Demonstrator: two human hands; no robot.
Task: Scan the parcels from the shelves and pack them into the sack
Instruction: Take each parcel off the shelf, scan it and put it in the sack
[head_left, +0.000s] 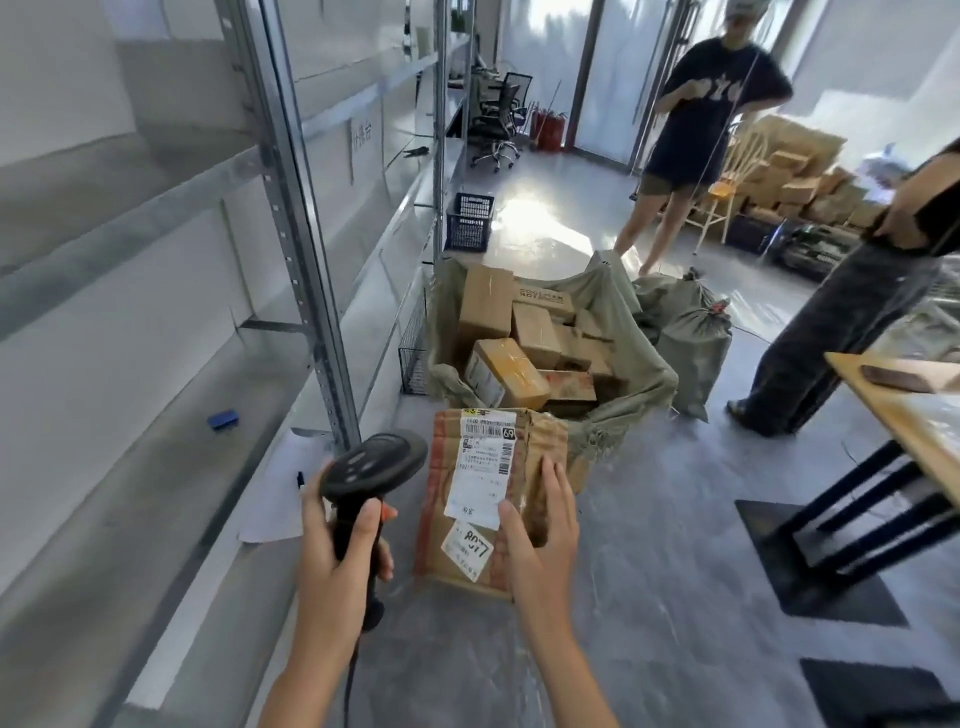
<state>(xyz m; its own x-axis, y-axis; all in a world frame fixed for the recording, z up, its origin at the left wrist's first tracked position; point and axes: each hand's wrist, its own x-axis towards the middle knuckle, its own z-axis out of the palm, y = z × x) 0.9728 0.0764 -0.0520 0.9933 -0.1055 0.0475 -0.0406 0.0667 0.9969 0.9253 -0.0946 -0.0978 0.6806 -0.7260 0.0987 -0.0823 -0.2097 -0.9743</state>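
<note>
We stand on a grey, glossy floor (649, 597) in a stockroom, grey metal shelves (291, 218) along one side. Our right hand (540, 530) holds a brown cardboard parcel (483, 499) with a white shipping label (480, 467) facing up; the thumb presses the label's lower edge and the fingers (558, 483) curl over the parcel's far side. Just beside the parcel, our left hand (337, 540) grips the handle of a black handheld barcode scanner (371, 467), fingers wrapped round it, the scanner's head close to the label. Just beyond the parcel sits an open olive-green woven sack (618, 374) filled with brown cartons (511, 364). Beyond the sack lie tied green sacks (691, 332), a blue plastic crate (469, 221), and two people (696, 119) standing. To the parcel's other side stands a wooden worktop (909, 415) on black legs.
</note>
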